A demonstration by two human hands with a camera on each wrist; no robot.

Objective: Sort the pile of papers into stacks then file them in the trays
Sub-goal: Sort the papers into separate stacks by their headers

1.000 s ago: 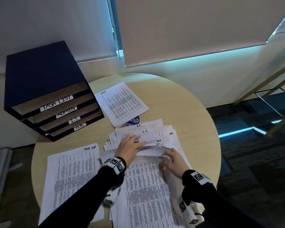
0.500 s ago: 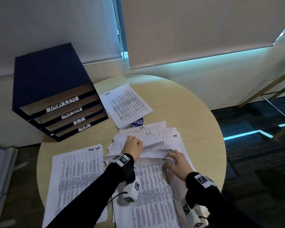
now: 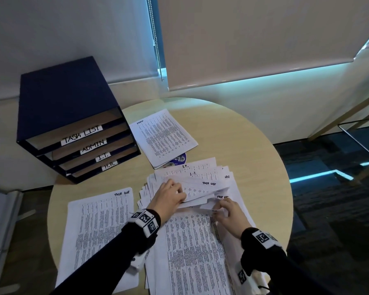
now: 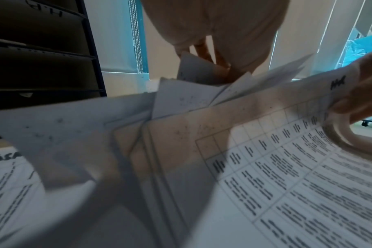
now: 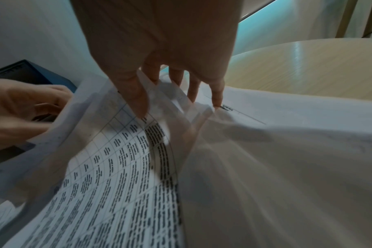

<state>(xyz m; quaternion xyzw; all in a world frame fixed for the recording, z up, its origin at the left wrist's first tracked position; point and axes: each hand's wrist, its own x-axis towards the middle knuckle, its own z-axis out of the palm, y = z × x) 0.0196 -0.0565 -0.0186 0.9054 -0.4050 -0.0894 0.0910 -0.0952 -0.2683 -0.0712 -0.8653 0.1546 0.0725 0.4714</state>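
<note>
The mixed pile of papers (image 3: 192, 248) lies in the middle of the round table (image 3: 243, 145). My left hand (image 3: 180, 194) grips several sheets (image 3: 202, 188) of the pile, bent up at their far ends, one marked TASK LIST. My right hand (image 3: 218, 207) pinches the far edge of the sheet below them, thumb (image 5: 136, 100) on top. Both show in the left wrist view: the left fingers (image 4: 204, 55) behind the lifted sheets (image 4: 185, 94), the right hand (image 4: 361, 95) on the sheet's corner. A sorted TASK LIST stack (image 3: 98, 235) lies left, an ADMIN stack (image 3: 162, 135) further back.
The navy tray unit (image 3: 66, 99) stands at the table's back left, its slots labelled TASK LIST, ADMIN, I.T. and H.R. A purple disc (image 3: 180, 159) peeks from under the ADMIN stack. Bare tabletop shows at the right and back. A wall and window blinds lie behind.
My left hand has curled round the upper sheets and bent them further back, baring a sheet marked TASK LIST. My right hand has stayed on the sheet's far edge.
</note>
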